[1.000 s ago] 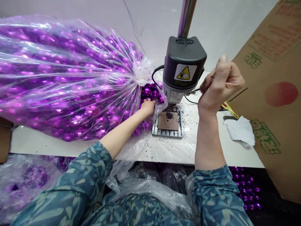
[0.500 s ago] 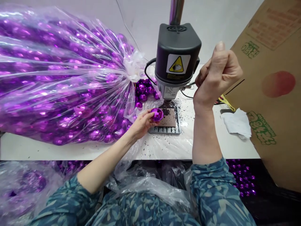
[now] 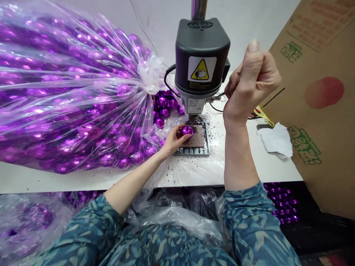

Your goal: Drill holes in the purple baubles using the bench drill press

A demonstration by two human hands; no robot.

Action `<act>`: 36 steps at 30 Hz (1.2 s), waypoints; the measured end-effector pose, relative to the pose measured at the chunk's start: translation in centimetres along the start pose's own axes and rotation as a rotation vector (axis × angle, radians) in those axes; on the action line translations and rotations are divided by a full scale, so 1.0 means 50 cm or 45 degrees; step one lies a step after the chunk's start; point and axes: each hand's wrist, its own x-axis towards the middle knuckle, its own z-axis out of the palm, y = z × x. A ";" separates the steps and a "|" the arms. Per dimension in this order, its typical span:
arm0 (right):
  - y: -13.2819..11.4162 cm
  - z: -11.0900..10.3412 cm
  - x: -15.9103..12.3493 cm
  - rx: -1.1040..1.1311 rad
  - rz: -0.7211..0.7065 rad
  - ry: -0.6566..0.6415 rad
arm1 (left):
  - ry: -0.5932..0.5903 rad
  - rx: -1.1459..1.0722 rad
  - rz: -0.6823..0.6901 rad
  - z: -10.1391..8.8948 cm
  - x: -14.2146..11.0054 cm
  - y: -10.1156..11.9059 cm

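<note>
And here's your left hand point(image 3: 173, 140) with one shiny purple ball point(image 3: 188, 130), pinched between thumb and fingers, right over the left part of the brown board point(image 3: 199, 141) and just nearer than the drill's tip; whether the ball touches the board, you can't tell from here. Your right hand point(image 3: 251, 83) is up on the right, curled into a fist round the end of the lever point(image 3: 221, 95), thumb on top. Between your arms stands the drill point(image 3: 202, 48), dark and bulky, its yellow warning sticker point(image 3: 202, 69) facing you. Dark shavings point(image 3: 213, 130) litter the white table point(image 3: 216, 171) around it. Off to the left sprawls a big clear bag point(image 3: 83, 88), stuffed with purple balls and gathered at its neck, with loose balls point(image 3: 162, 109) just right of it. Over on the right, a white cloth point(image 3: 276, 140) lies near a tall cardboard box point(image 3: 318, 122).
</note>
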 end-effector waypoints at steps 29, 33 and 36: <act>-0.002 -0.042 -0.094 0.254 -0.045 0.175 | 0.145 0.291 0.231 0.049 -0.005 -0.028; 0.029 -0.051 -0.104 0.298 -0.080 0.188 | 0.145 0.294 0.232 0.049 -0.006 -0.027; 0.046 -0.060 -0.114 0.276 -0.038 0.283 | 0.151 0.286 0.239 0.050 -0.006 -0.027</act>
